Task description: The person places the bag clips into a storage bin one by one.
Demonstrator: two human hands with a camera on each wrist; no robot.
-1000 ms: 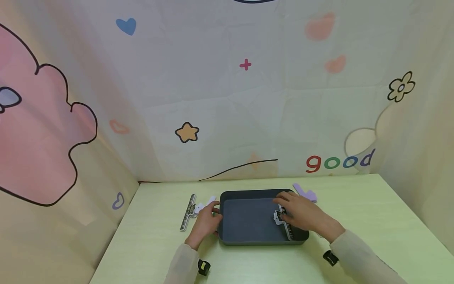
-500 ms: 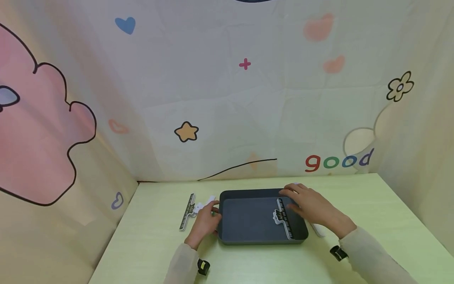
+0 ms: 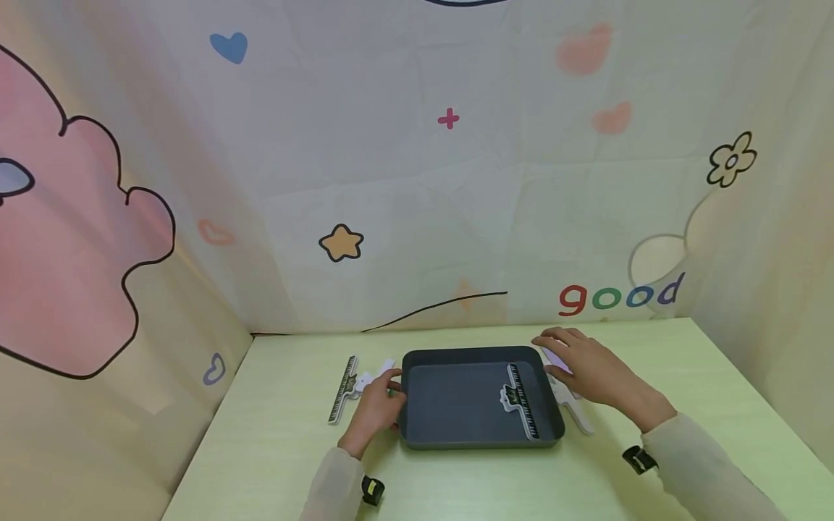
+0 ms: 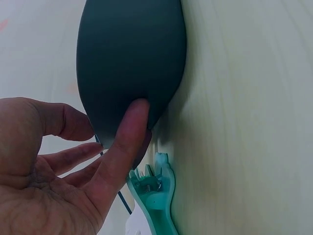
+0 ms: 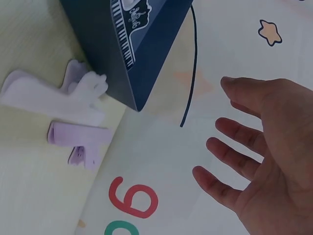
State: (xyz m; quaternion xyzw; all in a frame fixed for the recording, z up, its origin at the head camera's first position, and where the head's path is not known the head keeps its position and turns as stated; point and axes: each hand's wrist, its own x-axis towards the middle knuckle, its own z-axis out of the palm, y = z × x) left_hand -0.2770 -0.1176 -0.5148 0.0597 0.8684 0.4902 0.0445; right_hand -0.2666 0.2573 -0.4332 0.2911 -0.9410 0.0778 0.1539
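My left hand (image 3: 374, 409) holds the left side of a dark grey tray (image 3: 449, 409); in the left wrist view one finger lies on its outer wall and another touches the edge. Inside the tray, towards the right, lies a piano-key-patterned clip (image 3: 521, 405). My right hand (image 3: 596, 370) hovers past the tray's right edge, fingers apart and holding nothing. Below and beside it are a purple clip (image 5: 80, 134) and a whitish clip (image 5: 49, 100), partly hidden by the hand in the head view.
Left of the tray lie another piano-key-patterned clip (image 3: 342, 391) and a white-topped clip (image 3: 365, 380), partly behind the left hand. A green clip (image 4: 159, 196) shows near that hand. The pale table (image 3: 287, 463) meets a printed cloth backdrop (image 3: 417, 239).
My right hand has moved from over the clip in the tray to the right, beyond the tray's edge, leaving that clip inside. The left hand stays on the tray.
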